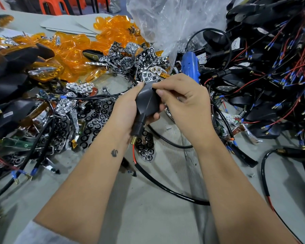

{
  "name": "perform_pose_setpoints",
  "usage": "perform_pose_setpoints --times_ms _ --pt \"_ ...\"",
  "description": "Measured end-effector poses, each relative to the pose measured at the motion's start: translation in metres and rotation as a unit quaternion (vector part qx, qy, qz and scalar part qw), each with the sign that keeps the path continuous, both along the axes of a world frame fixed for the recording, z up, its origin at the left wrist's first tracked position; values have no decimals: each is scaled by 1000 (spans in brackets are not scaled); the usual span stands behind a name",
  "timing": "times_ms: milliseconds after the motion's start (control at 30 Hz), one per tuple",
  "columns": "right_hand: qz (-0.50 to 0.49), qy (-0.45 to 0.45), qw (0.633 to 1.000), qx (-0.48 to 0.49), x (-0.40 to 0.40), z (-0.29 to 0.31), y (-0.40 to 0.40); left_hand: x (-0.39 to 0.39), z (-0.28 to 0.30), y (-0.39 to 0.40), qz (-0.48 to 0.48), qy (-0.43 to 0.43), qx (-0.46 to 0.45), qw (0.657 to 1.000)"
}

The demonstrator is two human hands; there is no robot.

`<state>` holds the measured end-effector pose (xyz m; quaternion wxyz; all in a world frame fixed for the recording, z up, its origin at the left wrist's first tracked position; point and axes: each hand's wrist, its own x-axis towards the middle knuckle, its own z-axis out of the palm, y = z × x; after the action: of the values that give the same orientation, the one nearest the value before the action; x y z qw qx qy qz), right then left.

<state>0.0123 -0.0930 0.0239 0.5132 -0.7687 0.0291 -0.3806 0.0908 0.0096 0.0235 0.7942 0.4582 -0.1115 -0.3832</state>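
Lamp housing point(147, 100) in grip of left hand point(125, 107), fingertip pinch of right hand point(185, 103) on its tip.

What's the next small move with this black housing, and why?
Probably roll the black housing over in the left hand so its open face comes up. Only its closed back shows, with the stem and red wire hanging down, while the right hand pinches at its top edge. The chrome reflectors lie just behind, likely the next part to fit.
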Motion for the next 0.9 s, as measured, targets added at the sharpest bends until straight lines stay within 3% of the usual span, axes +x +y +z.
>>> perform_pose_setpoints --times_ms 233,367,467,567,700,900 --pt "-59 -8 997 52 2 -2 -1 2 -1 -2 -3 44 -24 999" --pt "-173 22 984 23 1 -4 -11 8 -3 -3 51 54 -33 997" --pt "-300 98 947 -59 -3 -1 -30 10 -4 1 87 50 -44 994" --pt "-360 211 904 -87 -6 6 -50 10 -3 3 109 41 -47 992" --pt "-353 340 847 -205 12 13 -49 13 -4 -2 147 10 -40 988" --pt "-331 441 800 -238 46 18 -60 19 -9 -6 148 17 -41 988"
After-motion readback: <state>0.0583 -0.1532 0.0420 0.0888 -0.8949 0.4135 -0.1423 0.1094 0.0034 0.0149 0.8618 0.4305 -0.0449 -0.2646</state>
